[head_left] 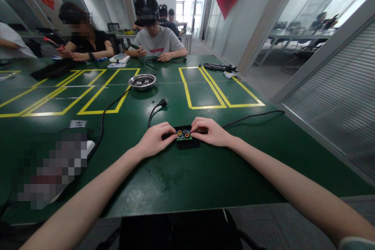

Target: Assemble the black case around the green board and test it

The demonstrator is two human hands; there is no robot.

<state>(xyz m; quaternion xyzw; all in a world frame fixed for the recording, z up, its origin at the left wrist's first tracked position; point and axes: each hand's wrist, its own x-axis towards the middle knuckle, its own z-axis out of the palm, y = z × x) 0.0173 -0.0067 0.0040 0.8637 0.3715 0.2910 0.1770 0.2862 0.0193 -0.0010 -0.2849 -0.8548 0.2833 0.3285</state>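
Observation:
A small circuit board [184, 135] with round coils sits in an open black case [188, 144] on the green table. My left hand [156, 138] pinches the board's left edge between thumb and fingertips. At the opposite edge, my right hand [211, 132] has its thumb and fingers closed on the board, close to where a black cable runs out to the right. The fingertips partly cover both ends of the board.
Beyond the case lie a black plug [163, 102] and a metal bowl [142, 82] with metal parts. A pixelated object [55, 172] is at the left on the green table [152, 187]. Across it, people [158, 41] work; a black tripod-like item [218, 67] lies far right.

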